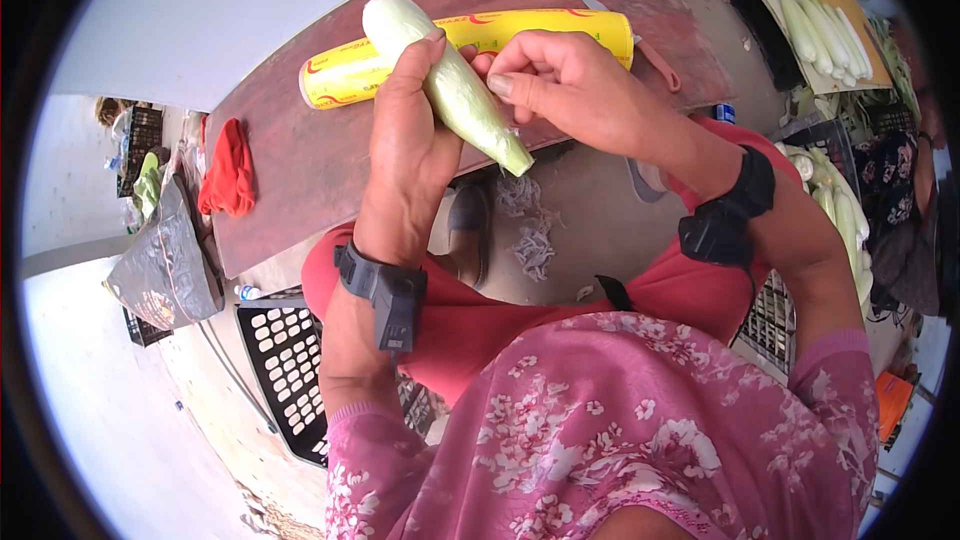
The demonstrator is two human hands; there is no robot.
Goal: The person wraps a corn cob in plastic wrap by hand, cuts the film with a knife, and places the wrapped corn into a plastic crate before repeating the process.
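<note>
A pale green zucchini (pixel 462 105) with a shiny, film-like surface slants over the near side of the table. My left hand (pixel 412 130) is closed around its middle, with the thumb on top. My right hand (pixel 565 85) is beside it, fingers curled and thumb against the forefinger. Whatever lies in that pinch is too small or hidden to make out. Behind both hands a yellow printed roll (pixel 345 72), which looks like cling film, lies across the table. Hands and zucchini cover part of it.
The reddish table (pixel 290 165) bears a knife with a pink handle (pixel 658 65) and a red cloth (pixel 229 168). Similar vegetables (pixel 822 32) lie on a board at the far right, with more (pixel 840 200) nearer. A black crate (pixel 285 370) stands at left; scraps (pixel 533 245) litter the floor.
</note>
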